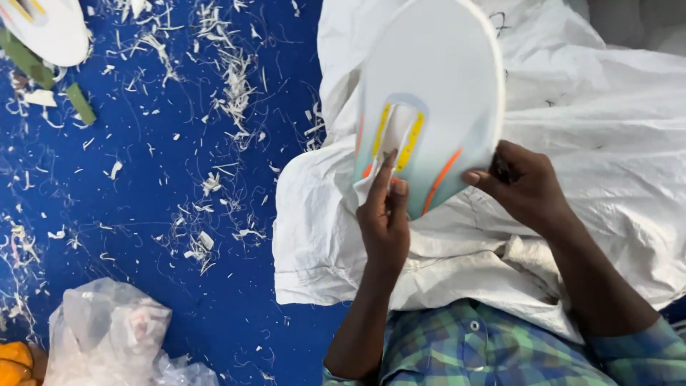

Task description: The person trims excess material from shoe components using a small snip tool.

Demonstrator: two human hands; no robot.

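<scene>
A white oval foam sole (443,86) with yellow and orange stripes and a pale blue loop outline is held up over a white sack (600,121) that lies across my lap. My left hand (384,218) pinches a strip in the sole's slot near its lower end, thumb and fingers closed on it. My right hand (522,184) grips the sole's lower right edge. Both forearms come up from a blue-green checked shirt (471,350).
Blue floor covering (143,214) is strewn with white shavings and scraps. Another white sole (50,25) lies at top left beside green strips (78,104). A crumpled clear plastic bag (107,336) sits at bottom left, next to something orange (13,363).
</scene>
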